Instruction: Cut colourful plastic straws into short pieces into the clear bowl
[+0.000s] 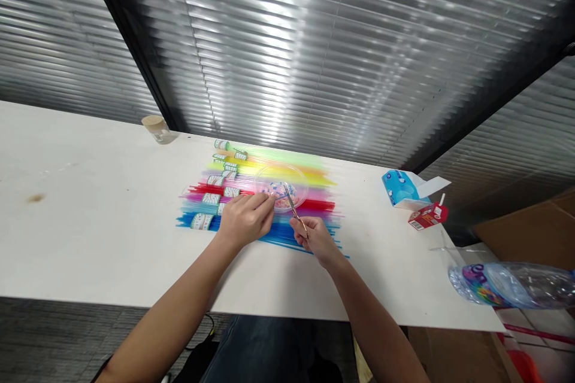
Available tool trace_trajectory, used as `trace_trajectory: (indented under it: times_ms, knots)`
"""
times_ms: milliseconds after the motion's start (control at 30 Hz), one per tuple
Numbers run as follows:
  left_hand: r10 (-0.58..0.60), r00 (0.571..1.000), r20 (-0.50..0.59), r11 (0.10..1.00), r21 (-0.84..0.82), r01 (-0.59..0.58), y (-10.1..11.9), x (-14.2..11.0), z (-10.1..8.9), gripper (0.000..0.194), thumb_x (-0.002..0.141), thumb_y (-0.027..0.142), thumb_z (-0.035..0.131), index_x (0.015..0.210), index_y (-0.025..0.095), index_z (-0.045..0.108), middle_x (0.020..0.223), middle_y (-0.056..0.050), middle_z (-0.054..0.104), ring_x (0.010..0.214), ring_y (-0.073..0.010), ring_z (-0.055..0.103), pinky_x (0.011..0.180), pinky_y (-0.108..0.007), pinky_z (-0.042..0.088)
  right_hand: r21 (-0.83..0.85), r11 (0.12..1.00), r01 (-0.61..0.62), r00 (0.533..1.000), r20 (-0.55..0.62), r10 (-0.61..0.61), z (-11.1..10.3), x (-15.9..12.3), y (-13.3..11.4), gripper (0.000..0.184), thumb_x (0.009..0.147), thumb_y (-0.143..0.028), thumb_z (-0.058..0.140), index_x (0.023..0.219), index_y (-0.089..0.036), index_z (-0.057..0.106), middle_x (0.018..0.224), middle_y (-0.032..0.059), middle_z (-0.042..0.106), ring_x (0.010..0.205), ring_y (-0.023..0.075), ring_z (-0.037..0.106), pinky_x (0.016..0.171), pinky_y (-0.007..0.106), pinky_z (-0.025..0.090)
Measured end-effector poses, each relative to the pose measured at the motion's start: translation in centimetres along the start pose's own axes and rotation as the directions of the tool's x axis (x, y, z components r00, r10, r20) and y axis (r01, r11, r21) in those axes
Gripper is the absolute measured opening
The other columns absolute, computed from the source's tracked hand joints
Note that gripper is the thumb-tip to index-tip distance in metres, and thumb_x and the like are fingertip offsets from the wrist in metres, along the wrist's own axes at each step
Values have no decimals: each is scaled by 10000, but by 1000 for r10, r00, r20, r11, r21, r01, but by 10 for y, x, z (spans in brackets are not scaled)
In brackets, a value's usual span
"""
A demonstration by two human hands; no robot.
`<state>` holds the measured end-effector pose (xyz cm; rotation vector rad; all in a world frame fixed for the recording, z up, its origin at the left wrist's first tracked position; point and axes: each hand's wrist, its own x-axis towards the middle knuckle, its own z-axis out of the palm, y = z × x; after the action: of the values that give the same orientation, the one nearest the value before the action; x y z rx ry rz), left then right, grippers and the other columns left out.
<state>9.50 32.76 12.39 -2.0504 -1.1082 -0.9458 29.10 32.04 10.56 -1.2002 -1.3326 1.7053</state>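
Note:
My left hand (246, 215) is closed around a thin blue plastic straw (282, 195), whose end sticks out to the right. In my right hand (318, 238) is a pair of scissors (294, 210), its blades pointing up and away from me beside the straw's end. Both meet above a clear round bowl (307, 191) that holds many small blue, white and pinkish pieces (275, 186). Under the bowl and hands lie long thin straws (321, 206) in rows of colour, green at the back through yellow, red and purple to blue in front. Paper labels (202, 221) wrap their left ends.
A lidded jar (156, 130) stands at the table's back left. To the right are a blue tissue box (398, 187), a red carton (426, 216) and a large plastic bottle (507, 284) lying by the edge. Blinds (269, 42) rise behind the white table (90, 221).

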Motion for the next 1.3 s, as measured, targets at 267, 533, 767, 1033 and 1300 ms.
trace_trajectory:
  times_ms: [267, 533, 767, 1033, 1300]
  knots:
    - [-27, 1000, -1, 1000, 2, 27, -1, 1, 0, 120, 817, 169, 615, 899, 188, 700, 728, 17, 700, 533, -114, 577, 492, -276, 392, -22, 1000, 13, 1000, -18, -14, -1, 0, 4, 557, 722, -658, 692, 543, -179, 472, 515, -37, 447, 428, 55, 284, 417, 241, 169]
    - [-46, 999, 4, 999, -3, 46, 1, 1, -1, 124, 829, 168, 604, 902, 190, 702, 712, 12, 703, 527, -112, 585, 488, -271, 390, -35, 999, 14, 999, 33, -13, -1, -2, 1, 560, 735, -660, 671, 535, -184, 452, 515, -32, 442, 434, 59, 287, 423, 246, 170]
    - [0, 1000, -13, 999, -52, 0, 2, -1, 2, 123, 817, 159, 628, 923, 181, 687, 765, 19, 727, 556, -110, 611, 498, -268, 409, -34, 999, 9, 999, 35, -8, -1, 0, 6, 565, 749, -661, 661, 535, -181, 455, 522, -32, 446, 446, 63, 295, 438, 251, 174]
    - [-1, 1000, -5, 999, -46, 1, 2, -1, 2, 141, 837, 168, 589, 934, 200, 687, 768, 12, 730, 561, -110, 622, 498, -270, 409, -22, 1000, 22, 999, 38, -21, -1, 1, 6, 586, 733, -678, 672, 524, -181, 442, 522, -28, 435, 475, 73, 299, 445, 243, 178]
    - [-8, 1000, -24, 1000, -13, 7, 2, 1, 0, 160, 823, 153, 593, 930, 204, 701, 743, 11, 715, 523, -100, 577, 492, -269, 383, -75, 996, 46, 999, 14, -45, -1, 1, 6, 565, 731, -665, 681, 525, -178, 482, 513, -29, 450, 459, 73, 297, 445, 248, 193]
